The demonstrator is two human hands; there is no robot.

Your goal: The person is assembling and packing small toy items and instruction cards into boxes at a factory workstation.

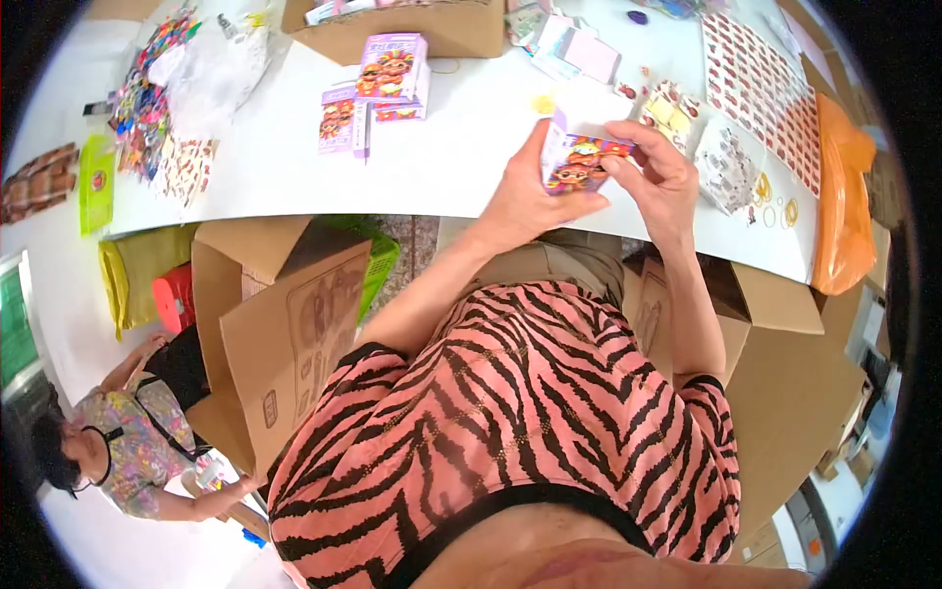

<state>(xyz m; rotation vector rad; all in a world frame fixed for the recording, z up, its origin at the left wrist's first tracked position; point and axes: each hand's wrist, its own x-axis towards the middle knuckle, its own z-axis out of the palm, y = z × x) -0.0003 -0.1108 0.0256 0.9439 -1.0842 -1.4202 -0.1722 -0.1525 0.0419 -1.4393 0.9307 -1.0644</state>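
Over the table's near edge I hold a small purple printed carton (pixel 577 169) with bright cartoon figures. My left hand (pixel 527 191) is wrapped round its left end, where a pale flap stands up. The thumb of my left hand lies along the carton's lower side. At the carton's right end, the thumb and forefinger of my right hand (pixel 663 177) close on its edge. Whether anything is inside the carton cannot be seen. Similar cartons (pixel 391 69) are stacked further back to the left, and another carton (pixel 339 123) lies beside them.
Behind stands an open cardboard box (pixel 422 37). To the right lie clear bags of small pieces (pixel 727 167), sticker sheets (pixel 763 98) and an orange plastic bag (pixel 844 191). A colourful heap (pixel 142 113) covers the far left. Large cartons (pixel 294 344) flank me; another person (pixel 142 442) works at left.
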